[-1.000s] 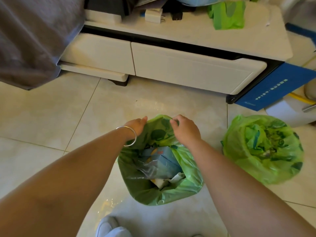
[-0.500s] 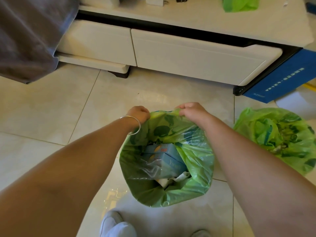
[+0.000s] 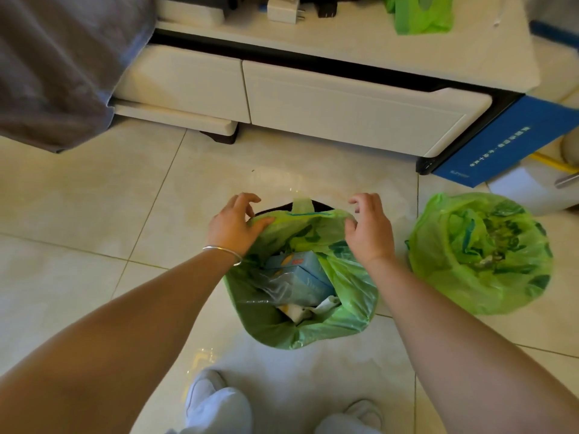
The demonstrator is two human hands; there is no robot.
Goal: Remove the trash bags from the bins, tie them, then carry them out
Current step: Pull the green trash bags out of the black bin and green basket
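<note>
Only lettering in view: white characters in a line down the blue board leaning at the right end of the white cabinet, plus a smaller pale mark near the board's lower edge. Too small and blurred to read; script cannot be told for sure. Light blue carton inside the green trash bag has orange and yellow print near its top edge, not legible. No numbers, brands or signs readable anywhere else.
</note>
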